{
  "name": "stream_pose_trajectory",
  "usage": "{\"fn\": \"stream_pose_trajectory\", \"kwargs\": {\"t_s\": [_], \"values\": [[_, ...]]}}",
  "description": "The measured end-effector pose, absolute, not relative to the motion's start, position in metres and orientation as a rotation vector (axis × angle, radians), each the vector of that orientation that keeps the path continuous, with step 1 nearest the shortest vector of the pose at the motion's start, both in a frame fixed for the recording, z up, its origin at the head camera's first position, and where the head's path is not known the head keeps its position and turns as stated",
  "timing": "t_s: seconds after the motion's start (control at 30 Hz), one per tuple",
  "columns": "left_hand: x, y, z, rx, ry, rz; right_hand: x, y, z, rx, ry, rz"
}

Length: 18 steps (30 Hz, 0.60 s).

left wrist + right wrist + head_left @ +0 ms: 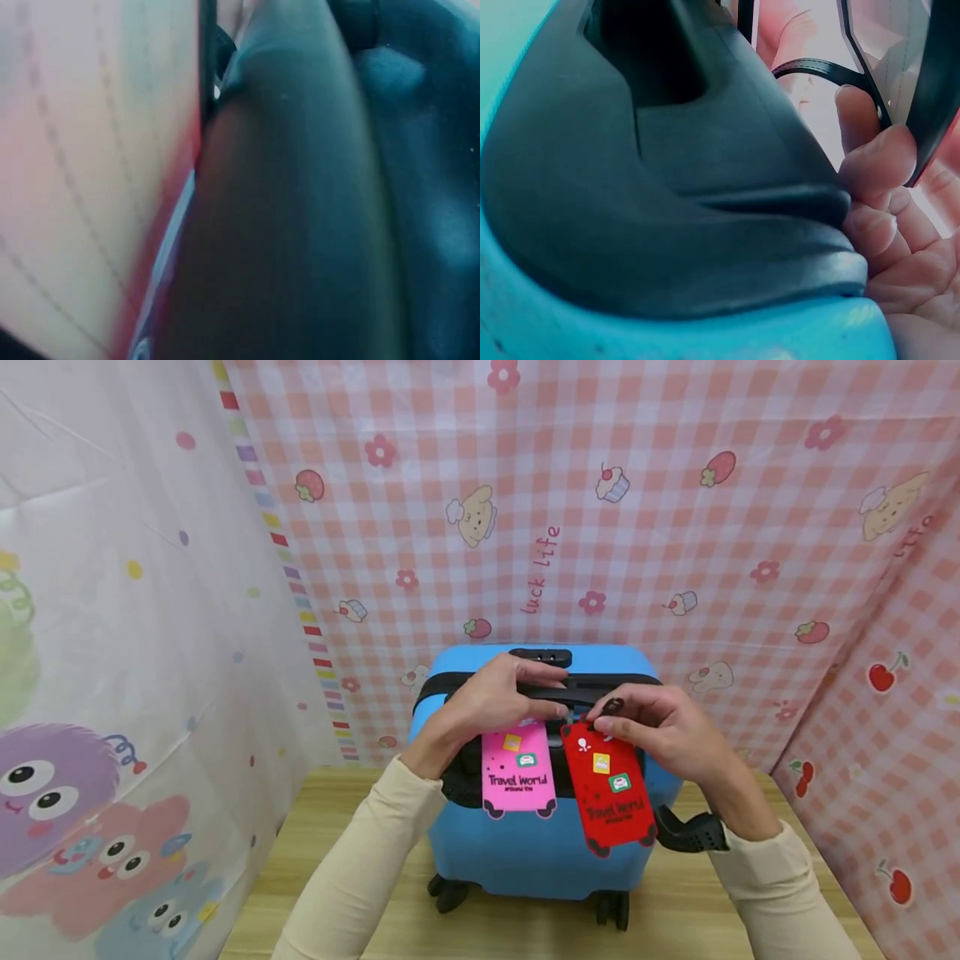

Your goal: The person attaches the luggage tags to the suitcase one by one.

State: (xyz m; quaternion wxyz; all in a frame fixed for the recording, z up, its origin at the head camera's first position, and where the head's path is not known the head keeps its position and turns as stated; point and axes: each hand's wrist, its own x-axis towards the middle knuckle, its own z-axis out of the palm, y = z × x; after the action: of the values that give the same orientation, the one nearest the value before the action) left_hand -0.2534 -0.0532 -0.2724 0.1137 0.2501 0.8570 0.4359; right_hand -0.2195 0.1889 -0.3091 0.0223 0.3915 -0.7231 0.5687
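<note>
A blue suitcase [540, 852] stands upright with a black carry handle [588, 695] near its top. The right hand [675, 731] pinches the top of a red luggage tag [611, 797], held tilted before the suitcase. The tag's thin black strap [821, 69] loops away from the right fingertips. The left hand [491, 697] is at the carry handle, its fingers above and thumb lower; whether it grips anything is hidden. Under it hangs a pink luggage tag [517, 785]. The left wrist view is filled by a blurred dark handle [292, 210].
The suitcase's wheels [450, 893] rest on a wood-grain surface [322, 843]. Behind hangs a pink checked cloth [637, 552], with a white printed cloth [150, 610] at left. A combination lock [543, 657] and black band [442, 683] are at the suitcase's top.
</note>
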Motion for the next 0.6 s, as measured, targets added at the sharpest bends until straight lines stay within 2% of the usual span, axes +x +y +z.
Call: {"fn": "stream_pose_trajectory", "kwargs": {"t_s": [0.6], "values": [[-0.2562,-0.0481,-0.2663,0.616,2.46,1.312,-0.2206,0.1903,-0.3094,1.249,-2.251,1.757]]}}
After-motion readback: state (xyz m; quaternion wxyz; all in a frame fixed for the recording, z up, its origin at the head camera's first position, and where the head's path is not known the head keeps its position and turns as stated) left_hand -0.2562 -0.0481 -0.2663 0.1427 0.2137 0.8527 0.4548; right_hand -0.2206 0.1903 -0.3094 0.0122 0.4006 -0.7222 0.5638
